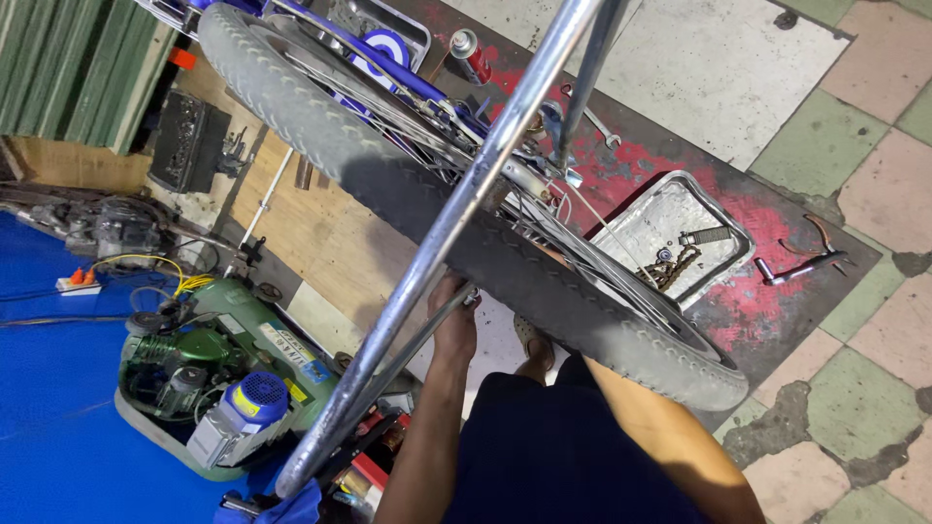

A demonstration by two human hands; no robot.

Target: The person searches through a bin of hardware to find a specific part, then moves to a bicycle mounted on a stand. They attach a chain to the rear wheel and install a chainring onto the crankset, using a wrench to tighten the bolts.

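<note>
Left hand (454, 325) is reaching up just below the middle of the frame, its fingers curling closed around a thin grey metal rod (413, 351) that slants down toward the lower left. Right hand is not showing: the right forearm is running from the lower right up behind the bicycle wheel (466, 233), so I cannot tell whether that hand is open or closed.

That wheel, with its worn grey tyre, is stretching from the upper left to the right of centre, spokes and hub showing above the tyre. Crossing in front of it, a shiny steel tube (437, 243) is running from the top centre down to the lower left. A blue frame part (388, 58) is lying along the wheel at the top.

On the floor at right, a metal tray (631, 218) is holding a chain and small parts, resting on a red-stained board. Pliers (801, 262) are lying just right of the tray. A green air compressor (218, 374) is sitting at lower left, beside a blue sheet.
</note>
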